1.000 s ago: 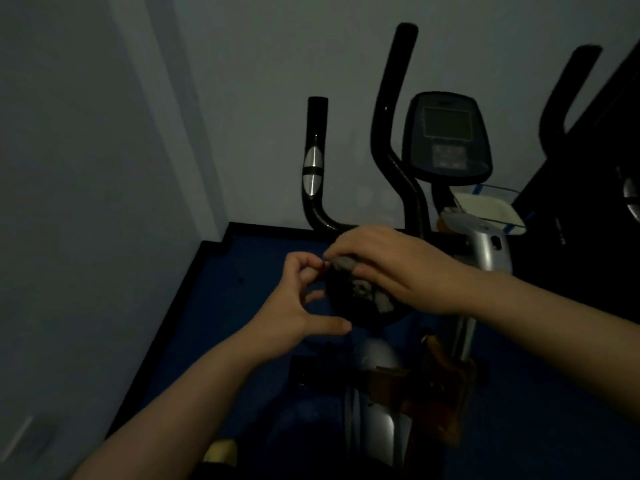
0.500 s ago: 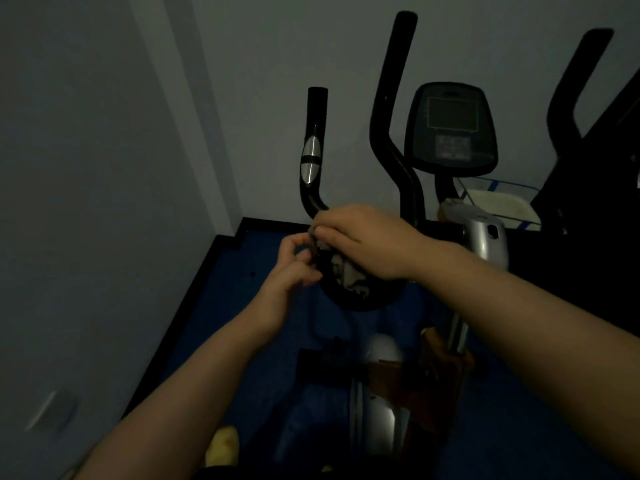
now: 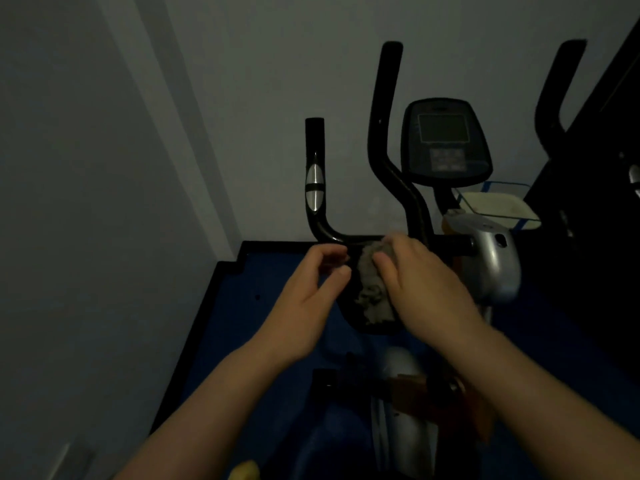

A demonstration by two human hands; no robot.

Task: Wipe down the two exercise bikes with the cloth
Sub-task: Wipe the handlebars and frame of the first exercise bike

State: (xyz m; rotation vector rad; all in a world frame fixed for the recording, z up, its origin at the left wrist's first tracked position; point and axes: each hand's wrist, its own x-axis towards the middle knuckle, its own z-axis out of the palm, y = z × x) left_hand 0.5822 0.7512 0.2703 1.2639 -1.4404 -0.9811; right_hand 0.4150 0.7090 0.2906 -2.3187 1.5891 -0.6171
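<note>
Your right hand (image 3: 426, 282) clutches the cloth (image 3: 372, 289) against the bike (image 3: 388, 168) below its handlebar, hiding much of it. Your left hand (image 3: 308, 299) hovers beside, fingers loosely curled, holding nothing. The second bike (image 3: 568, 98) is cut off, dark.

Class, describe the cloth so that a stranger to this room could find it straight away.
Start at the exercise bike standing against the pale wall, and follow its black handlebar down to the dark rounded part beneath the crossbar. There the right hand presses a crumpled cloth. It is the only soft, pale grey, wrinkled thing among hard black and silver parts.
</note>
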